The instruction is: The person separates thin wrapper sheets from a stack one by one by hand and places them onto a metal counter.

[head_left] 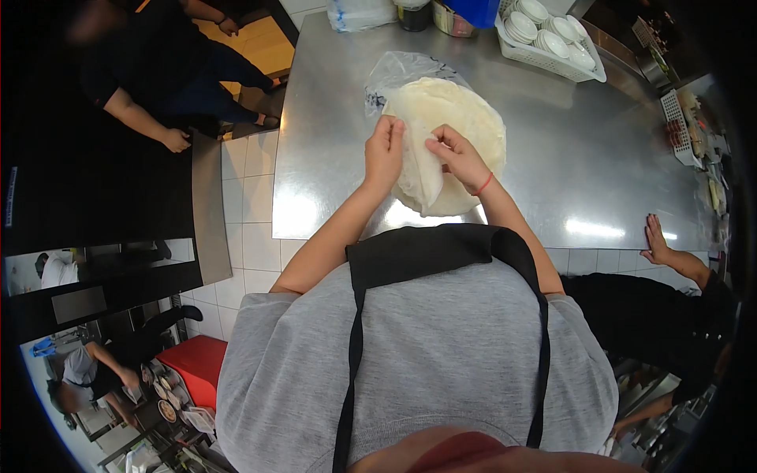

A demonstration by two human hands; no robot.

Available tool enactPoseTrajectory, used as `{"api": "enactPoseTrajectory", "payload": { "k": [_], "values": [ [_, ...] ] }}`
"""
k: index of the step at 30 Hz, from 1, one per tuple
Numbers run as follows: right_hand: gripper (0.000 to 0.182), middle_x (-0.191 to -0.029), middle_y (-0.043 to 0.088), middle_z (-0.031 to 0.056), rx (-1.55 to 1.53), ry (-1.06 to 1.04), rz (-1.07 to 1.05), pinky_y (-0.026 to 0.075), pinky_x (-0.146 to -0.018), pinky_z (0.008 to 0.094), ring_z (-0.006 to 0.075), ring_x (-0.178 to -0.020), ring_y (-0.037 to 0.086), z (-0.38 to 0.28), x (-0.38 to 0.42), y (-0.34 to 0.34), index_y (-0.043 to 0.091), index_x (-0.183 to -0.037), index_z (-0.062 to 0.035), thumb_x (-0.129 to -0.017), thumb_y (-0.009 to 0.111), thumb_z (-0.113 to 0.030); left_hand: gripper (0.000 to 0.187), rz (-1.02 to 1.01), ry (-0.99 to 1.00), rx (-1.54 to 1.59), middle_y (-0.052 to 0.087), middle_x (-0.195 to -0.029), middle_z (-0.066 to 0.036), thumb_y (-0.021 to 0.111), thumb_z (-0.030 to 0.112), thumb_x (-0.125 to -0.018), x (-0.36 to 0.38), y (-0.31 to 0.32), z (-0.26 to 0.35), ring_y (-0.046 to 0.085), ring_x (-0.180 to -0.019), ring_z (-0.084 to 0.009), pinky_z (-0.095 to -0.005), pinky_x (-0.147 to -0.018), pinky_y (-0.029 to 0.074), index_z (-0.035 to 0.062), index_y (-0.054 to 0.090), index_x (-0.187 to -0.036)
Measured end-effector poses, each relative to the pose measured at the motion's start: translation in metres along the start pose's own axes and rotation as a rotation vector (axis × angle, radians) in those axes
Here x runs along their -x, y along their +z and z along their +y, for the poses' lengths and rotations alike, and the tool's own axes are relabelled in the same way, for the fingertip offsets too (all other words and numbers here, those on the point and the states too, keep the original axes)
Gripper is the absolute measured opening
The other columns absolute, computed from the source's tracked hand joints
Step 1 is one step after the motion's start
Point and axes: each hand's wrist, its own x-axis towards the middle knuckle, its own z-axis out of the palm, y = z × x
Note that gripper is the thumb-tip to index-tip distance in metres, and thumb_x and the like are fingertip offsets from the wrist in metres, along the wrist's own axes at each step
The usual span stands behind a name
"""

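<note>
A stack of thin, round, pale sheets (473,118) lies on the steel table (331,102), partly over a clear plastic bag (410,67). One sheet (422,169) is lifted and folded over at the left part of the stack. My left hand (384,154) pinches its upper left edge. My right hand (460,158), with a red string at the wrist, has its fingers closed at the sheet's right side. The fingertips partly hide the edges they hold.
A white basket of small white dishes (544,59) stands at the back right, with containers (453,24) and a plastic bag (361,14) behind the stack. A co-worker's hand (654,240) rests on the table's right front edge. Another person (173,71) stands at the left.
</note>
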Motion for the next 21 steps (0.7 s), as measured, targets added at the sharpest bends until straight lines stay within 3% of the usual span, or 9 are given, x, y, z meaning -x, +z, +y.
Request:
{"api": "enactPoseTrajectory", "payload": {
  "k": [4,6,12,15,21],
  "values": [
    [0.024,-0.074,0.046,-0.0035,-0.087,0.037,0.221,0.039,-0.059,0.0223,0.0059,-0.068,0.045,-0.024,0.002,0.013,0.051,-0.081,-0.0071,-0.087,0.055,-0.030,0.020,-0.161,0.015,-0.119,0.045,-0.060,0.002,0.046,0.020,-0.093,0.011,0.010,0.028,0.037,-0.055,-0.0036,-0.0216,-0.049,0.033,0.0028,0.050,-0.083],
    [0.024,-0.068,0.047,-0.0011,0.037,-0.330,0.349,0.039,-0.058,0.0245,0.0071,-0.065,0.043,-0.002,-0.018,0.011,0.050,-0.082,-0.0052,-0.089,0.052,-0.028,0.018,-0.155,0.117,-0.090,0.044,-0.058,0.002,0.045,0.019,-0.093,0.014,0.017,0.025,0.036,-0.051,-0.0032,-0.0217,-0.046,0.031,0.0032,0.049,-0.085],
    [0.023,-0.066,0.050,0.0034,-0.015,-0.464,0.567,0.038,-0.058,0.0250,0.0084,-0.062,0.042,0.002,-0.025,0.019,0.048,-0.080,-0.0026,-0.091,0.048,-0.023,0.018,-0.055,0.013,-0.027,0.047,-0.064,0.003,0.048,0.021,-0.092,0.006,0.010,0.025,0.039,-0.057,-0.0023,-0.0198,-0.049,0.032,0.0039,0.050,-0.087],
    [0.025,-0.063,0.048,0.0028,0.169,-0.468,0.494,0.038,-0.056,0.0245,0.0085,-0.059,0.041,-0.011,-0.014,0.023,0.047,-0.078,-0.0023,-0.091,0.049,-0.024,0.021,-0.023,-0.003,0.003,0.048,-0.064,0.003,0.050,0.024,-0.091,-0.005,0.010,0.047,0.040,-0.057,-0.0016,-0.0191,-0.049,0.032,0.0041,0.052,-0.086],
    [0.026,-0.061,0.042,-0.0009,0.102,-0.588,0.476,0.035,-0.054,0.0226,0.0071,-0.058,0.036,-0.031,-0.005,0.026,0.046,-0.076,-0.0029,-0.090,0.051,-0.024,0.028,-0.022,-0.083,0.054,0.046,-0.058,0.006,0.054,0.028,-0.089,-0.017,0.001,0.045,0.037,-0.052,-0.0011,-0.0188,-0.045,0.030,0.0046,0.055,-0.074]
  ]
}}
